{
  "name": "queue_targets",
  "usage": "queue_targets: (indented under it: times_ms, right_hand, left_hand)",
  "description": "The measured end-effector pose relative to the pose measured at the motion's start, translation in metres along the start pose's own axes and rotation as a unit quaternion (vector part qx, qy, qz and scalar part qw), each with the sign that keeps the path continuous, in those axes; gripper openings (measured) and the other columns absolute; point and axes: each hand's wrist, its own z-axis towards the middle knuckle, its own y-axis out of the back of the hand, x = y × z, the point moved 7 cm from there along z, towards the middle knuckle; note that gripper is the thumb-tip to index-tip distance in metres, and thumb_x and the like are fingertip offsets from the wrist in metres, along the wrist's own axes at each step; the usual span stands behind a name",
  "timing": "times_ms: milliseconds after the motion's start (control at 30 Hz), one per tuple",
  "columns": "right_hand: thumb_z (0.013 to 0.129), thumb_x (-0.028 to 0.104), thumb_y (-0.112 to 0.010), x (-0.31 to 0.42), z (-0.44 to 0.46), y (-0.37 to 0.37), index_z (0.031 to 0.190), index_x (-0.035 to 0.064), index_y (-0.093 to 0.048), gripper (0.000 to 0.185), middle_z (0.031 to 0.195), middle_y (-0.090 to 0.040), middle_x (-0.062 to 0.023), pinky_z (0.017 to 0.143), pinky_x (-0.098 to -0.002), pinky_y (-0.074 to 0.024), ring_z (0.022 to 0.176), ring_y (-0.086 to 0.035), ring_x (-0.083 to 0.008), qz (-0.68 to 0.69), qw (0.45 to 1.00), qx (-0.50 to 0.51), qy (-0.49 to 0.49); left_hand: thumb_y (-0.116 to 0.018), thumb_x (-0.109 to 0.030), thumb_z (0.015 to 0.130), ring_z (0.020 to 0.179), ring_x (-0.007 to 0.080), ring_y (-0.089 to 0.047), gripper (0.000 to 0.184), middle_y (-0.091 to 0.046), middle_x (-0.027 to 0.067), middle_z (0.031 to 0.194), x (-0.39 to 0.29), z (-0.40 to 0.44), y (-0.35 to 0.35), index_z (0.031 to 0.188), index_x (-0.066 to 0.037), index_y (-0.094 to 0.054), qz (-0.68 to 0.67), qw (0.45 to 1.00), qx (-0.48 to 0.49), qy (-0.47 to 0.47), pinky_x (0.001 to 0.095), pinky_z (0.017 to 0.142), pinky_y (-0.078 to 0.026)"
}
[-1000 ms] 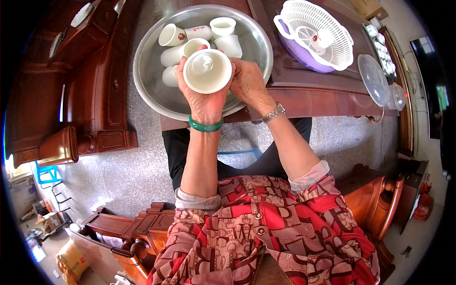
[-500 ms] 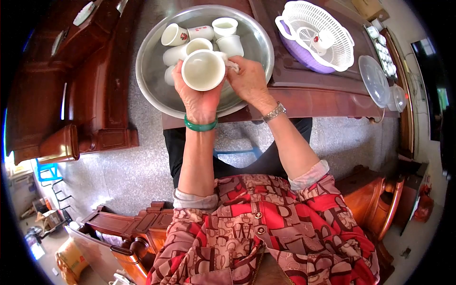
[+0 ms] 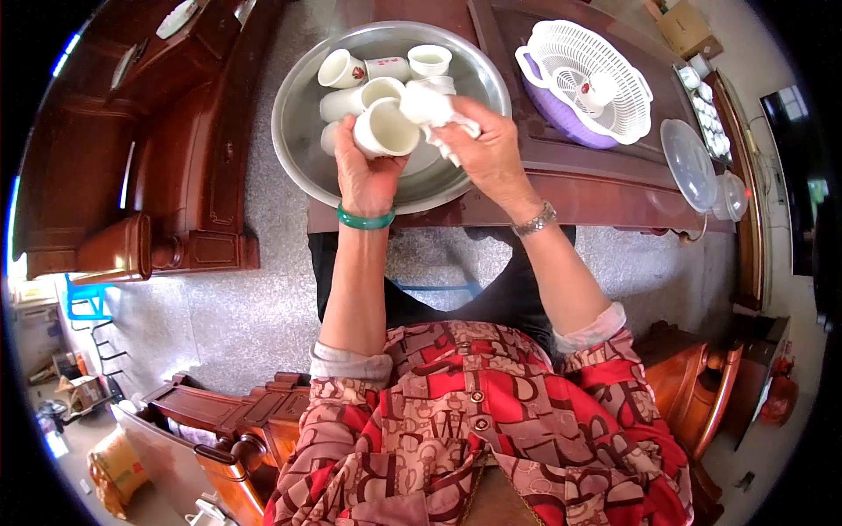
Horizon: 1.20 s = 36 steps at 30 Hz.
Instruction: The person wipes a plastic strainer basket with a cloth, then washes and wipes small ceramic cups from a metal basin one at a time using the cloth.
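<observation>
In the head view my left hand (image 3: 367,180) is wrapped round a white cup (image 3: 390,131), whose open mouth tilts up toward me. A crumpled white cloth (image 3: 428,110) is gripped in the fingers of my right hand (image 3: 493,156), just right of the cup's rim. Both hands are above a wide metal basin (image 3: 288,158). Inside the basin lie several more white cups; one cup (image 3: 340,68) bears a red mark, and another cup (image 3: 430,60) stands upright at the back. The cloth partly hides a cup behind it.
Right of the basin, a white colander (image 3: 638,114) sits in a purple basin (image 3: 561,116) and holds a cup (image 3: 599,89). Farther right are a clear plastic lid (image 3: 688,165) and a tray of small white cups (image 3: 712,123). The wooden table's front edge (image 3: 614,200) runs before my knees.
My right hand has moved right and pulled the cloth away from the cup's side; more cloth shows. The cup in my left hand has tilted.
</observation>
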Motion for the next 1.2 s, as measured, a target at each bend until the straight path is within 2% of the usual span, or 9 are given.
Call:
queue_targets:
  times_ms: [167, 367, 467, 633, 700, 900, 1000, 1067, 1200]
  right_hand:
    - [0.072, 0.014, -0.062, 0.045, 0.003, -0.043, 0.083, 0.0079, -0.065, 0.013, 0.078, -0.065, -0.0104, 0.059, -0.0385, -0.0498, 0.07, -0.063, -0.0293, -0.426, 0.869, 0.169, 0.187]
    - [0.07, 0.015, -0.061, -0.002, 0.014, -0.052, 0.077, 0.0088, -0.065, 0.01, 0.078, -0.064, -0.0148, 0.06, -0.0413, -0.0496, 0.065, -0.061, -0.0336, -0.46, 0.858, 0.179, 0.143]
    - [0.076, 0.012, -0.06, -0.048, 0.015, -0.037, 0.076, 0.0028, -0.064, 0.01, 0.071, -0.063, -0.0095, 0.051, -0.0298, -0.0458, 0.056, -0.06, -0.0208, 0.09, 0.971, 0.04, -0.216]
    - [0.077, 0.012, -0.059, -0.045, 0.005, -0.039, 0.072, 0.0022, -0.062, 0.011, 0.068, -0.062, -0.0088, 0.049, -0.0322, -0.0447, 0.054, -0.06, -0.021, 0.185, 0.931, 0.012, -0.316]
    - [0.073, 0.011, -0.059, -0.002, 0.015, -0.043, 0.069, 0.0042, -0.062, 0.009, 0.068, -0.063, -0.0143, 0.051, -0.0386, -0.0469, 0.057, -0.061, -0.0286, -0.3, 0.946, 0.042, 0.116]
    - [0.069, 0.016, -0.061, 0.001, 0.019, -0.045, 0.066, 0.0077, -0.063, 0.009, 0.067, -0.061, -0.0157, 0.055, -0.0422, -0.0489, 0.063, -0.062, -0.0338, -0.493, 0.826, 0.174, 0.213]
    - [0.072, 0.014, -0.061, 0.005, 0.021, -0.05, 0.063, 0.0057, -0.061, 0.012, 0.063, -0.062, -0.0127, 0.05, -0.0368, -0.0478, 0.056, -0.062, -0.0287, -0.488, 0.839, 0.165, 0.178]
    - [0.077, 0.013, -0.06, -0.039, 0.026, -0.036, 0.064, 0.0074, -0.06, 0.014, 0.065, -0.061, -0.006, 0.043, -0.0277, -0.0419, 0.05, -0.057, -0.0172, -0.012, 0.979, 0.053, -0.195]
    - [0.079, 0.016, -0.059, -0.044, 0.014, -0.037, 0.069, 0.0038, -0.063, 0.017, 0.061, -0.062, -0.0095, 0.044, -0.0289, -0.0411, 0.052, -0.057, -0.0155, 0.219, 0.909, 0.002, -0.355]
  left_hand:
    - [-0.053, -0.034, 0.085, 0.092, 0.0222, -0.06, 0.034, -0.062, 0.0082, 0.1, 0.008, 0.013, 0.002, 0.107, -0.008, -0.056, 0.073, 0.995, 0.045, 0.046, 0.0401, 0.081, -0.048]
    - [-0.061, -0.031, 0.08, 0.088, 0.0205, -0.06, 0.03, -0.063, 0.0063, 0.094, 0.018, 0.028, 0.014, 0.1, -0.008, -0.058, 0.112, 0.991, -0.036, 0.058, 0.037, 0.08, -0.049]
    - [-0.06, -0.03, 0.08, 0.085, 0.0193, -0.06, 0.03, -0.062, 0.0061, 0.093, 0.015, 0.031, 0.004, 0.1, -0.007, -0.058, 0.143, 0.989, -0.008, 0.024, 0.0355, 0.076, -0.048]
    - [-0.059, -0.03, 0.081, 0.082, 0.0182, -0.059, 0.031, -0.061, 0.0057, 0.09, 0.013, 0.037, -0.005, 0.099, -0.005, -0.058, 0.154, 0.987, 0.037, -0.004, 0.0323, 0.073, -0.048]
    - [-0.059, -0.031, 0.082, 0.081, 0.0179, -0.059, 0.03, -0.061, 0.0053, 0.089, 0.015, 0.04, -0.003, 0.098, -0.005, -0.058, 0.147, 0.988, 0.048, -0.002, 0.0315, 0.073, -0.048]
    - [-0.059, -0.036, 0.081, 0.081, 0.0165, -0.059, 0.036, -0.06, 0.0034, 0.092, 0.025, 0.035, 0.005, 0.104, -0.008, -0.055, 0.209, 0.974, -0.025, 0.08, 0.0315, 0.071, -0.048]
    - [-0.059, -0.037, 0.08, 0.083, 0.0167, -0.059, 0.039, -0.06, 0.004, 0.093, 0.018, 0.032, 0.001, 0.105, -0.008, -0.055, 0.233, 0.971, -0.024, 0.046, 0.0315, 0.072, -0.048]
    - [-0.058, -0.036, 0.079, 0.085, 0.017, -0.058, 0.04, -0.06, 0.0044, 0.094, 0.015, 0.035, -0.006, 0.106, -0.007, -0.055, 0.205, 0.978, 0.021, 0.011, 0.0317, 0.072, -0.048]
    - [-0.056, -0.036, 0.082, 0.09, 0.0176, -0.057, 0.04, -0.059, 0.0056, 0.097, 0.01, 0.039, -0.01, 0.108, -0.006, -0.056, 0.177, 0.98, 0.078, -0.05, 0.032, 0.075, -0.047]
